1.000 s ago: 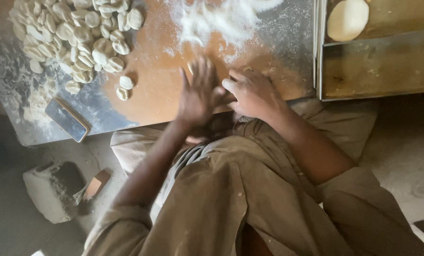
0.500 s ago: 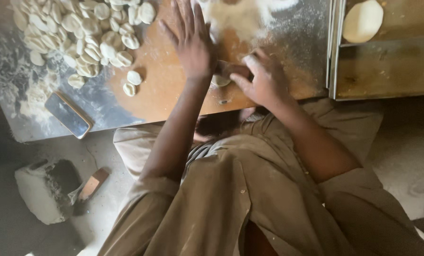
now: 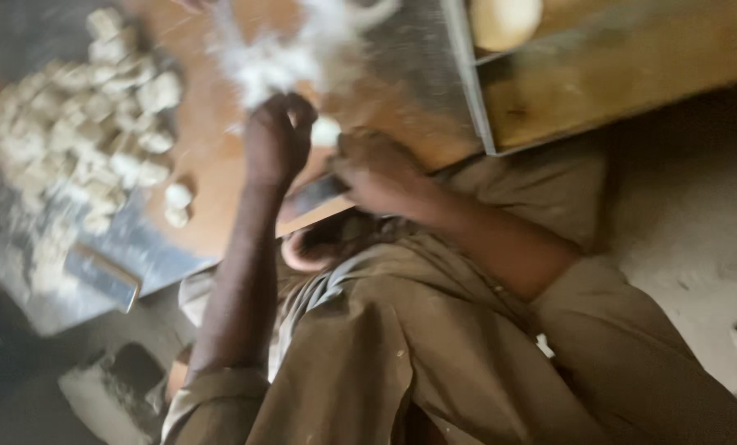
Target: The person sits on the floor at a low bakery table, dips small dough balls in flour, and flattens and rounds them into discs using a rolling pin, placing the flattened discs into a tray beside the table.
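Bench (image 3: 434, 74) fills the upper frame, its grey metal top carrying a round orange-brown board (image 3: 212, 165) where the work is done. To the right stands a wooden tray (image 3: 615, 74) with a pale round dough ball (image 3: 504, 21) in it, kept apart from the flour. A heap of small cut dough pieces (image 3: 88, 140) lies on the left of the board, out of the way of the hands, with a flat scraper (image 3: 100, 276) at the bench's near edge. Loose flour (image 3: 278, 58) is spread at the board's middle, likely against sticking. The left hand (image 3: 276, 140) is curled, fingers bent inward beside a small dough piece (image 3: 325, 132). The right hand (image 3: 376, 169) lies just right of that piece, fingers drawn together; the blur hides whether either hand actually pinches it.
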Motion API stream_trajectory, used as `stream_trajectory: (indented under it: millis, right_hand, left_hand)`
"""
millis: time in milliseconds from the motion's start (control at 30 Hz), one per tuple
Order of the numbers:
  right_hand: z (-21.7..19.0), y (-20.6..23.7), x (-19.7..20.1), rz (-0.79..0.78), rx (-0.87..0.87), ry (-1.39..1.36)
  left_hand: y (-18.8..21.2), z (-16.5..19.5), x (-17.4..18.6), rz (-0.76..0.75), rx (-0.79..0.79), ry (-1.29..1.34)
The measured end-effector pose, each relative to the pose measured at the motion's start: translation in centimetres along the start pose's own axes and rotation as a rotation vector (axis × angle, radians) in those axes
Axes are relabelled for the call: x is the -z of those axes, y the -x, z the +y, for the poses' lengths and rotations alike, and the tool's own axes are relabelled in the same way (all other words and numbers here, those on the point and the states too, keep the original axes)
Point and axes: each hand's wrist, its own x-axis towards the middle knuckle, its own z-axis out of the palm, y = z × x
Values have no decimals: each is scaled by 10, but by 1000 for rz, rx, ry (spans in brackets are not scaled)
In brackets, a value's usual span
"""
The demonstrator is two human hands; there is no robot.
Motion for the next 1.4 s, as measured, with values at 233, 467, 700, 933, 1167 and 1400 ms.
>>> stream_trajectory:
  millis: [233, 467, 700, 933, 1167, 1400]
  right_hand:
    - [18, 17, -11, 39, -97, -16]
    - [11, -2, 6, -286, -273, -51]
    - [20, -2, 5, -74, -370, 51]
    - [44, -2, 6, 204, -535, 251]
    - [5, -10, -7, -55, -267, 165]
    - [-18, -21, 15, -336, -127, 101]
  left_hand:
    - [-105, 160, -69, 286, -697, 199]
    - [-64, 116, -93, -154, -389, 51]
    - [78, -99, 37, 467, 331, -382]
    - [222, -130, 14, 257, 333, -381]
    - [177, -135, 82, 568, 474, -91]
    - [54, -50, 5, 337, 85, 256]
